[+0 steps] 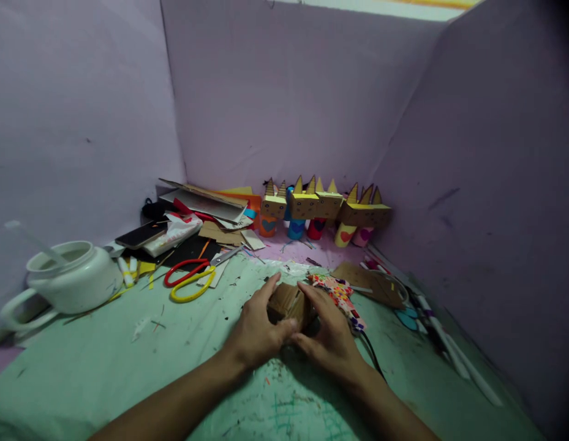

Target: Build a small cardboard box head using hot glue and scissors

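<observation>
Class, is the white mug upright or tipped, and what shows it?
Upright: the mug has its round mouth facing up, with a stick leaning out.

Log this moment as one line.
left grip: on cardboard block | right grip: on cardboard block | scissors: left of block, unheld

Matt cardb. box point(286, 298), glossy pot point(79, 286)
</observation>
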`<state>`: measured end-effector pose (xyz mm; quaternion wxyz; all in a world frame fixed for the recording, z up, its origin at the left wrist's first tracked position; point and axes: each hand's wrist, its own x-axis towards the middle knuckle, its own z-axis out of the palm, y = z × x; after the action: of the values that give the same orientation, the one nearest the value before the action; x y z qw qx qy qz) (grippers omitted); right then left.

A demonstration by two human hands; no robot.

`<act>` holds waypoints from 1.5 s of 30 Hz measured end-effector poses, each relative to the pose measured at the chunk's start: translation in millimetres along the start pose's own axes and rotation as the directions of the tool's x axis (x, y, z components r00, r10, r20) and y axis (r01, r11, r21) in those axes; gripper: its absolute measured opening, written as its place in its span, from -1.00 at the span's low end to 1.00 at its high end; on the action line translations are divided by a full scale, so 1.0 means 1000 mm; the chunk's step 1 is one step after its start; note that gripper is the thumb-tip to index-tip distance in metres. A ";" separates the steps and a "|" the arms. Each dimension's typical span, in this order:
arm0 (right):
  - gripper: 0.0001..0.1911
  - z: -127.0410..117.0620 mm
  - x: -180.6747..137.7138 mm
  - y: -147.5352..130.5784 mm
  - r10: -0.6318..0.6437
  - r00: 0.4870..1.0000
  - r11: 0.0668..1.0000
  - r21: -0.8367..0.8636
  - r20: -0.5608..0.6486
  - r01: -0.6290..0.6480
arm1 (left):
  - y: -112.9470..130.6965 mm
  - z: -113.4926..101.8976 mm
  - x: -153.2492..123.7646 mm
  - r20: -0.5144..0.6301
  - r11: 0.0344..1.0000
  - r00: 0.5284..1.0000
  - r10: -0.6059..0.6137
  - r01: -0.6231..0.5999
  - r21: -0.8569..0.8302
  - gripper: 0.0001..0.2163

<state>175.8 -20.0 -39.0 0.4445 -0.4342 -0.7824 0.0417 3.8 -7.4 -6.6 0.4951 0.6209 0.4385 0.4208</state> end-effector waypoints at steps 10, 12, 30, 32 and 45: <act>-0.64 -0.014 0.010 -0.005 0.058 0.997 0.983 0.170 0.050 -0.066 | 0.000 -0.006 0.007 0.245 0.861 0.935 -0.254 0.334 -0.382 -0.17; -0.65 -0.017 0.011 -0.005 0.103 0.992 0.967 0.226 0.068 -0.116 | -0.001 -0.009 0.006 0.317 0.879 0.934 -0.168 0.287 -0.380 -0.10; -0.42 -0.015 0.011 0.007 0.011 0.997 0.978 0.206 0.079 -0.027 | 0.010 -0.019 0.009 0.309 0.994 0.951 -0.020 0.051 -0.093 -0.36; -0.39 -0.017 0.012 0.005 0.054 0.998 0.984 0.171 0.014 -0.055 | 0.004 -0.018 0.013 0.284 0.984 0.957 -0.049 0.096 -0.151 -0.37; -0.65 -0.039 0.012 0.014 0.578 0.787 0.784 -0.120 -0.217 -0.609 | -0.011 -0.022 0.020 0.139 0.894 0.963 -0.231 0.266 -0.361 -0.32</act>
<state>210.4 -15.3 -13.9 0.4309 -0.6997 -0.5654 0.0706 -13.4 18.9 -12.6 0.6743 0.4719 0.4019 0.4013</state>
